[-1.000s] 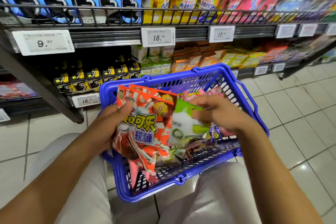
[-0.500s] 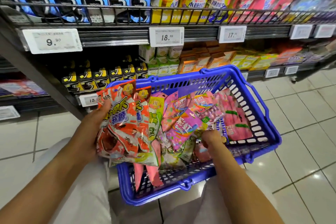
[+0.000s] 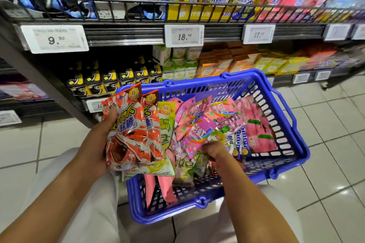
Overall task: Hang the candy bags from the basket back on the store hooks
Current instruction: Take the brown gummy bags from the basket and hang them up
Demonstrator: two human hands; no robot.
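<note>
Dark shelves (image 3: 122, 32) of gum packs and small boxes stand right behind the blue basket (image 3: 296, 134), with white price tags (image 3: 184, 35) along their edges and pale floor tiles (image 3: 325, 163) to the right. The basket sits between the person's knees, heaped with candy bags: pink rainbow bags (image 3: 194, 134) in the middle, pink-and-green bags (image 3: 256, 126) against the far wall, two plain pink bags (image 3: 164, 189) near the front. The left hand (image 3: 96, 144) grips a fan of orange-and-white candy bags (image 3: 134, 130) with a green bag (image 3: 166, 136) behind, held over the basket's left rim. The right hand (image 3: 214, 150) digs into the pile, fingers curled among the bags; whether it actually grips one, I cannot tell.
</note>
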